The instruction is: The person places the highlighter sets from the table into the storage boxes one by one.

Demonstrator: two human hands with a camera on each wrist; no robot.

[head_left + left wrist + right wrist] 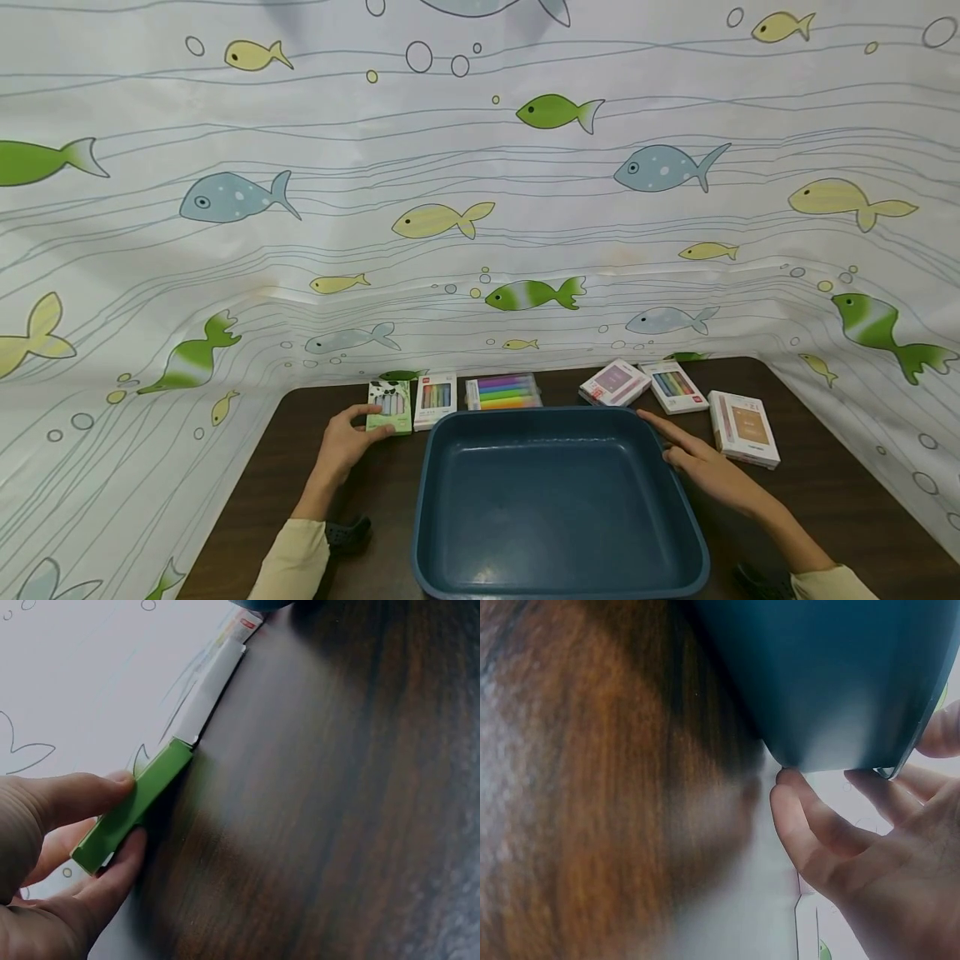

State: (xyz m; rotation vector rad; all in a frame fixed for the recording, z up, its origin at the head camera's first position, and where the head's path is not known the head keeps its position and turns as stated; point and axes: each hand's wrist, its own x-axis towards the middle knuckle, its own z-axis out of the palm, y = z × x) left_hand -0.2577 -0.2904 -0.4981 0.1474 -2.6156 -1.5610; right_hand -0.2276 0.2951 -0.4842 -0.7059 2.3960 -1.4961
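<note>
At the left end of a row of small boxes, my left hand [347, 442] pinches a green box [390, 406] with pale sticks on its front. The left wrist view shows the thumb on one face of this green box [135, 806] and fingers on the other; its lower edge is on or close to the table. My right hand [701, 467] holds the far right corner of a dark blue tray [558, 586]. In the right wrist view, fingers lie against the outer wall of the tray [832, 690], with the thumb by its rim.
Right of the green box stand a white box with coloured sticks [436, 400] and a clear case of bright markers [502, 392]. Beyond the right hand lie a purple-fronted box [615, 383], a colour-stick box [674, 387] and a brown-fronted box [745, 427]. A fish-printed sheet [465, 167] surrounds the dark wooden table [255, 517].
</note>
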